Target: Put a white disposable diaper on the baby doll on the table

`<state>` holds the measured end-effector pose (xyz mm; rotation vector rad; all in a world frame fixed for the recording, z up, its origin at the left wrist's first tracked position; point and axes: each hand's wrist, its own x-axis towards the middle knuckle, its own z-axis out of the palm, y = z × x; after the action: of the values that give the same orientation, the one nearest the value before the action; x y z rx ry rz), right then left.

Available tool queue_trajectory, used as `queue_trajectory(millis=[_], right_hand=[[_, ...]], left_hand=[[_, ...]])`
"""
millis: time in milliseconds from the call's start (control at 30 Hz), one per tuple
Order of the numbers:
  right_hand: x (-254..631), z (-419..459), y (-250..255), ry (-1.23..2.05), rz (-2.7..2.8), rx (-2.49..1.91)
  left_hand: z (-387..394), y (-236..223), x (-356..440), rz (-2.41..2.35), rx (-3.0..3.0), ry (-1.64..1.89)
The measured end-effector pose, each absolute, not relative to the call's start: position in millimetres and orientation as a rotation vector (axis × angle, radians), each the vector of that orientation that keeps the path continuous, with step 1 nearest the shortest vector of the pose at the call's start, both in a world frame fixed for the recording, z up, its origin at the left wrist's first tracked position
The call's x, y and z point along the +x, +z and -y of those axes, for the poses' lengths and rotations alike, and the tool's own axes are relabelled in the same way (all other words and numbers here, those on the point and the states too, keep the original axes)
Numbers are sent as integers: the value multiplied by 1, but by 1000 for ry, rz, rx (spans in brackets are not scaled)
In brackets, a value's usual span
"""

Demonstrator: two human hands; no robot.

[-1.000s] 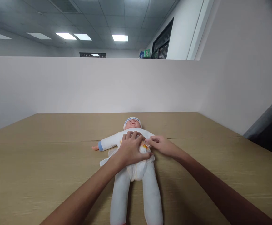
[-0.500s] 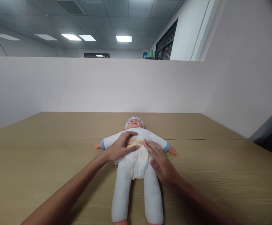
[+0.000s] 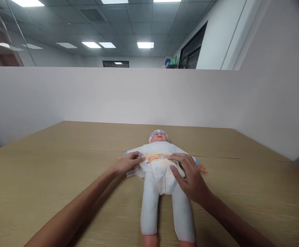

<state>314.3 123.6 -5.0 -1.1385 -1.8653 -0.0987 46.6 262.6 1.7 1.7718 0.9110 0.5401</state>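
A baby doll (image 3: 150,202) in white clothes with blue cuffs and a lettered headband lies on its back, feet toward me. Round its hips is a white diaper (image 3: 164,178) with a coloured, patterned waistband across the belly. My left hand (image 3: 127,164) is at the diaper's left side, fingers bent and closed on the side flap, which sticks out below them; the fingertips are partly hidden. On the other side, my right hand (image 3: 190,176) rests its fingertips near the right end of the waistband, with thumb and fingers apart.
The doll lies on a wood-coloured table (image 3: 48,192) with a seam running across it. A pale partition (image 3: 118,96) rises behind the table, and a light wall (image 3: 273,103) stands at the right.
My left hand has moved off the belly to the diaper's left side, and the flap there now spreads farther out. My right hand has lifted slightly and is more arched. The view has shifted left.
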Motion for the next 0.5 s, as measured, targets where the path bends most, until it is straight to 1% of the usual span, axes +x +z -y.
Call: queue_trajectory(millis=[100,167,300,400,500], right_hand=[[286,-132,23,-10,1975,-1198],[269,-140,37,51,2011,-1368],[247,-157,46,85,2005,-1760],[239,-164,46,45,2028,-1890],[236,-166,44,40,2021,-1948]], left_hand=[[-257,-12,34,-1059,2008,686],[-248,-20,24,-1172,2225,723],[-233,-30,8,-1321,2476,568],[-238,-27,3,-1285,2364,477],[-249,-15,5,-1133,2084,520]])
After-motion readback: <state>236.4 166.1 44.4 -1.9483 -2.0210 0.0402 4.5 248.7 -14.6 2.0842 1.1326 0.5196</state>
